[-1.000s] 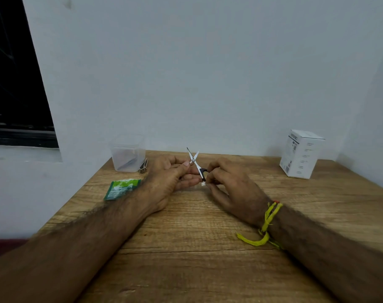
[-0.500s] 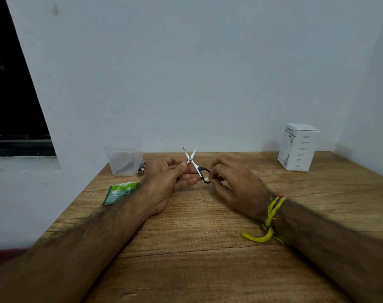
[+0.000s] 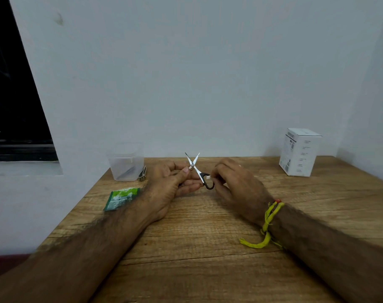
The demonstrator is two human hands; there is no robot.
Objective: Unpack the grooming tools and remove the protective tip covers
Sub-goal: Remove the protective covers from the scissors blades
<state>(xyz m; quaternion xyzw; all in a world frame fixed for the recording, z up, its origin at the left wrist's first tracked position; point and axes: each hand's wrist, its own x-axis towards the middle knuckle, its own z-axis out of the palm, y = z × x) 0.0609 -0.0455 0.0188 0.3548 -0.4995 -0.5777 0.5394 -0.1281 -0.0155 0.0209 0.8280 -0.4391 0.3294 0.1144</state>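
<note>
At the far left of the wooden table [image 3: 186, 248] a clear plastic container [image 3: 126, 165] stands against the wall with a slim tool leaning inside it, a folded metal nail clipper [image 3: 142, 174] just beside it and a green sachet [image 3: 121, 198] lying nearer the edge. The left hand [image 3: 171, 182] pinches the small scissors [image 3: 196, 168] close to the pivot, thumb on top, so the two bare blades cross open and point up and away. The right hand [image 3: 236, 184] closes its fingertips on a small white piece [image 3: 208, 177] at the black handle loop; whether that is a tip cover or a tag is too small to tell. To do this well, I would keep the left pinch firm at the pivot so the blades cannot swing, pull the white piece straight off along the loop, not twisting, and keep the points facing away from both hands. A white carton [image 3: 299, 153] stands well apart at the right.
</note>
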